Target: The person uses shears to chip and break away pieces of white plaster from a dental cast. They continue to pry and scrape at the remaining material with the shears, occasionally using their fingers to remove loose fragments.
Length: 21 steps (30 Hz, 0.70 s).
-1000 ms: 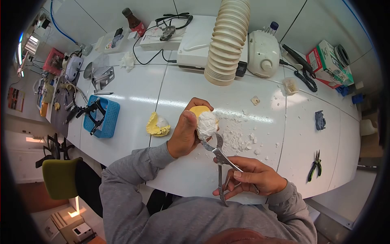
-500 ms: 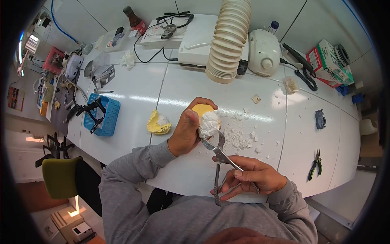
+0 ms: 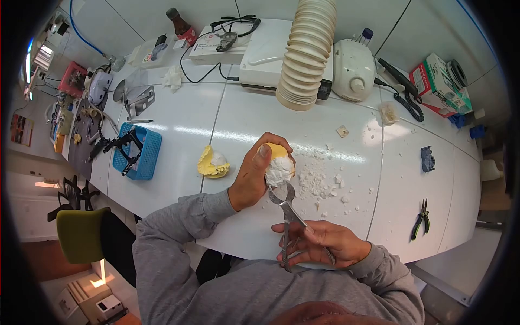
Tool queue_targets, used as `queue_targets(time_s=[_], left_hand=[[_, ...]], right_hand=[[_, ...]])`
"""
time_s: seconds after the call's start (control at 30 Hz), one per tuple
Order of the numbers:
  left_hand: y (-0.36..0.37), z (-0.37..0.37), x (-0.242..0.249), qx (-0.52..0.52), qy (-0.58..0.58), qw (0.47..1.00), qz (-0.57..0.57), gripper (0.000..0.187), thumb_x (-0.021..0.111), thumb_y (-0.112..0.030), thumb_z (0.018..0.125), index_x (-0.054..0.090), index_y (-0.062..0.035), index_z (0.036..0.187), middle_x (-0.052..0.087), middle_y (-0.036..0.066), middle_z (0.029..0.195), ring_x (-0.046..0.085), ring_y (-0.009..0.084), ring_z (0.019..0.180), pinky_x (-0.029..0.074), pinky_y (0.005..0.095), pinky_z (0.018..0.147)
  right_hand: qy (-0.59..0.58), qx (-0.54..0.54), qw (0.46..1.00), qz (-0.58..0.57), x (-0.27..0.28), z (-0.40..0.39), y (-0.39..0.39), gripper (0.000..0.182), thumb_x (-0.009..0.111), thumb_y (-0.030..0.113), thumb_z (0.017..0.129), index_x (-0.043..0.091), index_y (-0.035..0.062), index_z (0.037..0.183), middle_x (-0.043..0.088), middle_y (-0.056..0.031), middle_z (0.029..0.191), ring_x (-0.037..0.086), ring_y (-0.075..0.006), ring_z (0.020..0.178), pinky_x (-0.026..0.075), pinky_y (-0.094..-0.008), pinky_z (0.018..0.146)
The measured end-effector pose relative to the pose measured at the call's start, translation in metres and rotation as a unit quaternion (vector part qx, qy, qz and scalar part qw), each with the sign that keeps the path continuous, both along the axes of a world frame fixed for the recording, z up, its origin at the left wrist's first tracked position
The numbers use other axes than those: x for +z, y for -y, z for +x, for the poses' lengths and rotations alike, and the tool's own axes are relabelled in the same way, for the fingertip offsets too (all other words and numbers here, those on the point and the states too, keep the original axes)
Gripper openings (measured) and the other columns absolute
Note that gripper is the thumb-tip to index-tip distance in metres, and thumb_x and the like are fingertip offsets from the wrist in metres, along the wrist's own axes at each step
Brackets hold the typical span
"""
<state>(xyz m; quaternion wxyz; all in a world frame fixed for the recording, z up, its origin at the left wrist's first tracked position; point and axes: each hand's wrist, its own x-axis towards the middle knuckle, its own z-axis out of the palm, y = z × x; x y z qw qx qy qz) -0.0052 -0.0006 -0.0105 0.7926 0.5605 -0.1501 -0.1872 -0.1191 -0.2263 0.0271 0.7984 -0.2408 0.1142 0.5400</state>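
My left hand grips a yellow dental cast with a lump of white plaster on it, held just above the white bench. My right hand holds metal plaster nippers by the handles. The open jaws of the nippers sit against the lower edge of the white plaster. White plaster crumbs lie scattered on the bench to the right of the cast. A second yellow cast rests on the bench to the left.
A ribbed suction hose hangs over the bench behind the cast. A blue basket with tools stands at the left, green-handled pliers lie at the right, and a white machine and boxes line the back.
The nippers have swung more upright under the plaster and my right hand has dropped lower and closer to me. My left hand has turned the cast slightly, thumb now over its top.
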Motion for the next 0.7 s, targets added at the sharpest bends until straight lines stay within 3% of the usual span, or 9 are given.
queue_targets(time_s=[0.1,0.2,0.27,0.3,0.37,0.5,0.7], left_hand=[[-0.001,-0.002,0.000,0.003,-0.002,1.000,0.001,0.060,0.033,-0.060,0.112,0.052,-0.0037,0.121,0.065,0.008,0.098,0.063,0.0120,0.089,0.053,0.0270,0.082],[0.002,0.000,0.003,0.007,0.008,1.000,0.014,0.060,0.032,-0.061,0.111,0.051,-0.0050,0.119,0.065,0.009,0.096,0.063,0.0131,0.087,0.052,0.0269,0.078],[0.006,0.000,0.005,0.017,0.017,0.999,0.035,0.060,0.028,-0.064,0.111,0.048,-0.0072,0.117,0.066,0.012,0.090,0.063,0.0151,0.081,0.051,0.0269,0.069],[0.005,0.000,0.008,0.010,0.014,0.999,0.027,0.059,0.030,-0.062,0.111,0.049,-0.0064,0.116,0.066,0.011,0.091,0.063,0.0146,0.084,0.052,0.0274,0.074],[0.004,0.000,0.015,-0.005,0.008,1.000,0.011,0.058,0.034,-0.060,0.112,0.051,-0.0048,0.116,0.066,0.009,0.092,0.064,0.0137,0.089,0.053,0.0286,0.082],[0.004,-0.002,0.016,0.002,0.004,0.999,0.033,0.055,0.034,-0.057,0.113,0.050,-0.0045,0.115,0.066,0.009,0.089,0.064,0.0141,0.087,0.052,0.0291,0.082],[0.005,-0.005,0.015,0.020,0.004,0.999,0.047,0.053,0.033,-0.054,0.114,0.051,-0.0039,0.114,0.065,0.008,0.088,0.062,0.0136,0.083,0.051,0.0283,0.079]], right_hand=[[0.025,0.016,0.999,0.024,0.005,0.004,0.001,0.066,0.044,0.041,0.113,0.032,-0.0039,0.160,0.061,-0.0233,0.134,0.059,-0.0345,0.133,0.048,-0.0468,0.114],[0.032,0.019,0.999,0.010,0.009,0.005,-0.001,0.073,0.047,0.045,0.111,0.030,-0.0071,0.159,0.057,-0.0303,0.141,0.056,-0.0433,0.136,0.048,-0.0512,0.111],[0.037,0.014,0.999,0.014,0.008,0.004,-0.001,0.073,0.046,0.045,0.111,0.031,-0.0080,0.159,0.058,-0.0318,0.139,0.057,-0.0438,0.136,0.048,-0.0514,0.111],[0.040,0.011,0.999,0.016,0.007,0.004,-0.001,0.073,0.046,0.045,0.111,0.031,-0.0085,0.158,0.058,-0.0326,0.139,0.057,-0.0441,0.136,0.048,-0.0515,0.111],[0.041,0.000,0.999,0.015,0.004,0.001,-0.002,0.071,0.046,0.043,0.112,0.031,-0.0097,0.157,0.059,-0.0328,0.136,0.059,-0.0438,0.134,0.049,-0.0510,0.111],[0.047,-0.030,0.998,0.013,0.001,-0.005,-0.004,0.059,0.043,0.033,0.115,0.037,-0.0102,0.155,0.063,-0.0286,0.135,0.066,-0.0374,0.125,0.053,-0.0492,0.109],[0.052,-0.052,0.997,-0.010,0.001,-0.010,-0.005,0.052,0.050,0.030,0.113,0.049,-0.0124,0.143,0.065,-0.0249,0.129,0.072,-0.0345,0.111,0.058,-0.0484,0.101]])
